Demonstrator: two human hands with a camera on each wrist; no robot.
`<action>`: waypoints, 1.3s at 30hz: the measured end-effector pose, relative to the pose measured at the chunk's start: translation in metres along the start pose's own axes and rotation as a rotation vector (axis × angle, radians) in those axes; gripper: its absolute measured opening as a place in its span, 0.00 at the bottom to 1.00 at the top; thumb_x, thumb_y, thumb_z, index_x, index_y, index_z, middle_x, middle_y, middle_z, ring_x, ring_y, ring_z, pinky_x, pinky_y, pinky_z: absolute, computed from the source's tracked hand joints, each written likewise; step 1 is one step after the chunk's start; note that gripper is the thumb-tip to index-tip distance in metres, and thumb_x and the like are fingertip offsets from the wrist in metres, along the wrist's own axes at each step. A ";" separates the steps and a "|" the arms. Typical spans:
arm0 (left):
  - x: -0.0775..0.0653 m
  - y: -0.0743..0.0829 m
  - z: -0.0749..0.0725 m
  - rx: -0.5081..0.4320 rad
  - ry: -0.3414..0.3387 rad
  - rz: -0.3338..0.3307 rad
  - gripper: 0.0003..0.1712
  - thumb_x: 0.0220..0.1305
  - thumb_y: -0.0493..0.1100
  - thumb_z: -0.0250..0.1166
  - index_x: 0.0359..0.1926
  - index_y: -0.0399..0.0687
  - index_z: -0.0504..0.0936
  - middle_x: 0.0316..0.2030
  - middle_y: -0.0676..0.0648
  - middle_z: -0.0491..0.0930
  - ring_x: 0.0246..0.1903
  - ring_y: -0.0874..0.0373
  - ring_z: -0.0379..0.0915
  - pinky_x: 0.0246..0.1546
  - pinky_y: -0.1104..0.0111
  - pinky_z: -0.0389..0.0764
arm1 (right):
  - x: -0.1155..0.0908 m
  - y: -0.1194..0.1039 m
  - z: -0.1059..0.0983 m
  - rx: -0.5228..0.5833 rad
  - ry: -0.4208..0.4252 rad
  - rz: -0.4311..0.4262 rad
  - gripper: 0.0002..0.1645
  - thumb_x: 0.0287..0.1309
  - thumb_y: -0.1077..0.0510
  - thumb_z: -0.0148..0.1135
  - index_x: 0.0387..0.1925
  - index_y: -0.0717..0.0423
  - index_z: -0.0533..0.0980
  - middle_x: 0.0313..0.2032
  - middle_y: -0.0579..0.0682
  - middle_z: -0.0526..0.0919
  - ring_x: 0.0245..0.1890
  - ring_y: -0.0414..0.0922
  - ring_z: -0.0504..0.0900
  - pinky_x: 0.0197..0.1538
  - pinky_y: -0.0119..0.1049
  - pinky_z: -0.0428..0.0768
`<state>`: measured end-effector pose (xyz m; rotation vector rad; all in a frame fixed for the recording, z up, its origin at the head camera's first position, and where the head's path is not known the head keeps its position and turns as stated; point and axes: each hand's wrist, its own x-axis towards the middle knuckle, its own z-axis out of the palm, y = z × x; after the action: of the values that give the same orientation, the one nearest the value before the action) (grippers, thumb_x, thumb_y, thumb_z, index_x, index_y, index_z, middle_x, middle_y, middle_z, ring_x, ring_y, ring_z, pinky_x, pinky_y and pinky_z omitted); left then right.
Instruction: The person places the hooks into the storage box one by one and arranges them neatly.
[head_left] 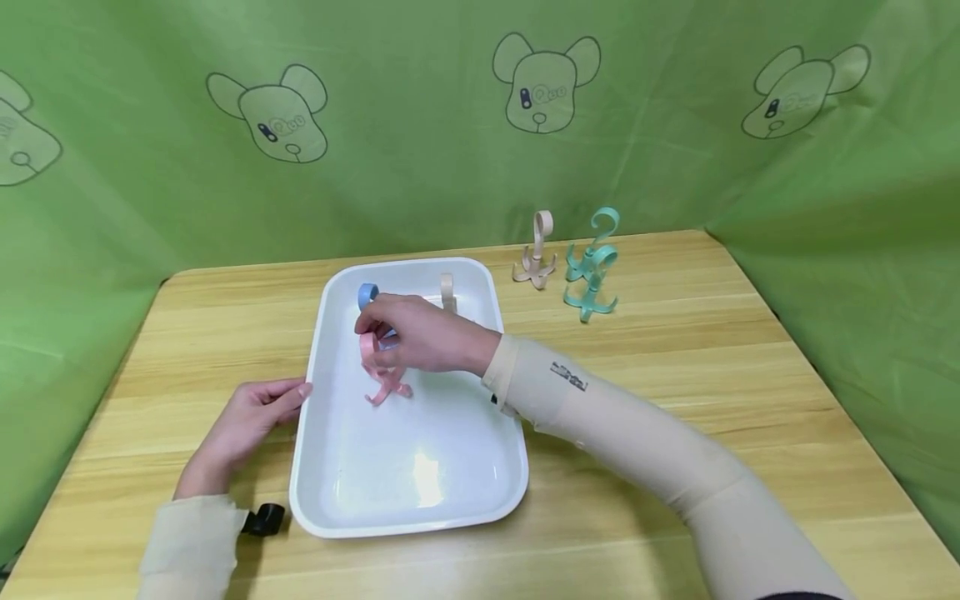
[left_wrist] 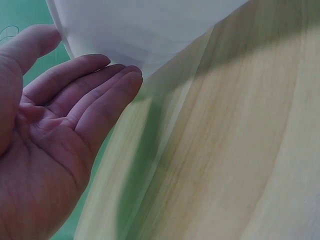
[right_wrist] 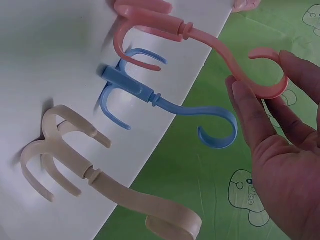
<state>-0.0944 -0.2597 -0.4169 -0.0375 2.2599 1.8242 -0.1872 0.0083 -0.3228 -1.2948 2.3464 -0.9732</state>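
My right hand [head_left: 431, 332] pinches the curved top of a pink multi-prong hook [right_wrist: 160, 22] between thumb and fingers. The pink hook stands upright in the white tray [head_left: 390, 508], prongs down at the tray floor. Behind it in the tray are a blue hook [right_wrist: 125, 82] and a beige hook [right_wrist: 70, 155], both upright and partly covered by my right hand in the head view. My left hand [head_left: 251, 421] is at the tray's left side, thumb tip at the rim and nearly straight fingers against the outer wall, as the left wrist view shows.
On the wooden table [head_left: 675, 358], behind and right of the tray, stand a pinkish-beige hook [head_left: 534, 267] and two green hooks [head_left: 590, 302] close together. A green cloth [head_left: 420, 183] with mouse drawings rises along the table's back and sides.
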 end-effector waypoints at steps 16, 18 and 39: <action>0.000 -0.001 0.000 0.014 0.006 -0.015 0.29 0.73 0.48 0.59 0.59 0.23 0.73 0.55 0.29 0.75 0.44 0.60 0.81 0.46 0.67 0.81 | -0.005 0.008 -0.009 -0.045 -0.017 -0.012 0.14 0.66 0.58 0.62 0.51 0.56 0.76 0.45 0.44 0.77 0.46 0.37 0.76 0.50 0.24 0.74; 0.000 -0.001 0.000 0.022 0.005 -0.020 0.29 0.73 0.48 0.59 0.59 0.23 0.73 0.55 0.29 0.75 0.44 0.60 0.81 0.46 0.67 0.81 | -0.006 0.009 -0.010 -0.034 -0.027 -0.002 0.16 0.65 0.58 0.63 0.53 0.57 0.75 0.46 0.44 0.77 0.48 0.38 0.77 0.51 0.24 0.74; 0.001 -0.001 -0.003 0.026 -0.005 -0.010 0.29 0.72 0.48 0.60 0.58 0.24 0.74 0.56 0.30 0.76 0.46 0.62 0.80 0.48 0.67 0.81 | -0.020 0.018 -0.031 -0.052 0.049 0.057 0.22 0.63 0.55 0.66 0.56 0.59 0.75 0.51 0.47 0.79 0.53 0.42 0.77 0.57 0.35 0.75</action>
<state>-0.0954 -0.2625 -0.4179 -0.0397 2.2753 1.7873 -0.2039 0.0447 -0.3134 -1.2286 2.4465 -0.9431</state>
